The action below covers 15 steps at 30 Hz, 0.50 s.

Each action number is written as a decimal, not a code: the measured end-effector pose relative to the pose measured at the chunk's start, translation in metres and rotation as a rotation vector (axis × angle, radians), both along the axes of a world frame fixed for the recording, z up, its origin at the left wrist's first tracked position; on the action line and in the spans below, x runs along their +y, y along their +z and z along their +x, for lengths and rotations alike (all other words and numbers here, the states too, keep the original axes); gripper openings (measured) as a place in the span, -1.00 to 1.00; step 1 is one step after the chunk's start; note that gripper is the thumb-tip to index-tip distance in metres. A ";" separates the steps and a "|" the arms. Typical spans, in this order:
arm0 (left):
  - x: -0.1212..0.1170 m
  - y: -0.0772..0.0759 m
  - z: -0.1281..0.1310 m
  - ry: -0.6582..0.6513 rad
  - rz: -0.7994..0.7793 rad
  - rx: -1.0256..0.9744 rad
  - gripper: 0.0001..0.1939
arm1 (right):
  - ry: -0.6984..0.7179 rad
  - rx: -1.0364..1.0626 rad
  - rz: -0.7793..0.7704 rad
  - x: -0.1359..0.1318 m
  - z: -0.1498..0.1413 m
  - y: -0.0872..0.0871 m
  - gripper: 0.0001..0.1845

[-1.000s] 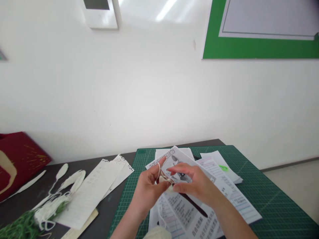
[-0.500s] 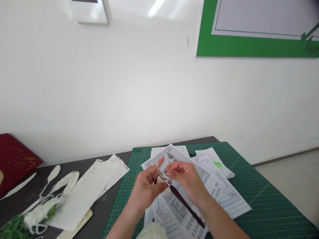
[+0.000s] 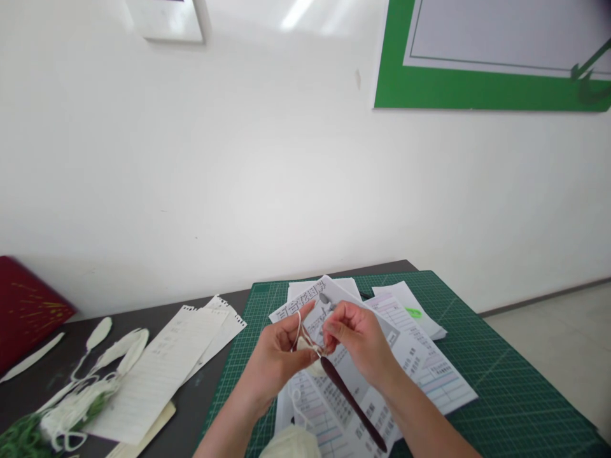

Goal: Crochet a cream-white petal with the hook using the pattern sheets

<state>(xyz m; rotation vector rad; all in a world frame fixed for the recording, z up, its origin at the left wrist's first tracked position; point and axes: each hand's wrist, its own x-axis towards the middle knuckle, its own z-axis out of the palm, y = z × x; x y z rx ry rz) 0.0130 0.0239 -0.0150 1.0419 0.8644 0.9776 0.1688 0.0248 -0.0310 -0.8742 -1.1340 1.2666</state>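
Observation:
My left hand (image 3: 277, 356) pinches a small cream crochet piece (image 3: 315, 367) between thumb and fingers. White yarn (image 3: 299, 323) loops over its raised index finger. A crochet hook (image 3: 353, 402) with a dark brown handle sits with its tip at the piece, under the left thumb tip, its handle slanting down to the right. Just right of the piece, my right hand (image 3: 358, 340) has its fingertips closed together beside the work; what they pinch is too small to make out. Below, a ball of cream yarn (image 3: 292, 443) shows at the bottom edge.
Printed sheets (image 3: 429, 375) lie under my hands on a green cutting mat (image 3: 506, 381). A bright green clip (image 3: 414, 312) rests on papers at right. To the left are handwritten pages (image 3: 157, 375), white crocheted pieces (image 3: 99, 333), green yarn (image 3: 23, 439) and a red box-like object (image 3: 28, 312).
My right fingertips have shifted slightly right and down, staying closed. The hook's handle has swung a little lower and to the left. My left hand keeps its hold on the crochet piece.

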 end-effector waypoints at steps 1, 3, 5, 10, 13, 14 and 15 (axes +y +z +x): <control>0.000 0.000 0.000 -0.003 -0.007 0.005 -0.28 | -0.030 -0.039 0.029 0.000 0.002 0.000 -0.75; 0.000 0.002 0.000 -0.014 -0.018 0.004 -0.29 | -0.097 -0.118 0.085 -0.001 0.008 0.002 -0.80; 0.000 0.004 0.001 -0.027 -0.021 -0.026 -0.31 | -0.168 -0.192 0.130 -0.002 0.015 0.007 -0.83; 0.005 0.006 -0.005 -0.007 0.003 -0.087 -0.33 | -0.352 -0.351 0.197 -0.012 0.047 0.030 -0.88; 0.010 0.006 -0.013 0.016 0.016 -0.101 -0.32 | -0.564 -0.668 0.170 -0.036 0.097 0.031 -0.87; 0.011 0.007 -0.015 0.032 0.016 -0.106 -0.31 | -0.662 -0.750 0.152 -0.050 0.119 0.025 -0.89; 0.012 0.008 -0.017 0.050 0.016 -0.111 -0.31 | -0.772 -0.804 0.148 -0.068 0.140 0.015 -0.91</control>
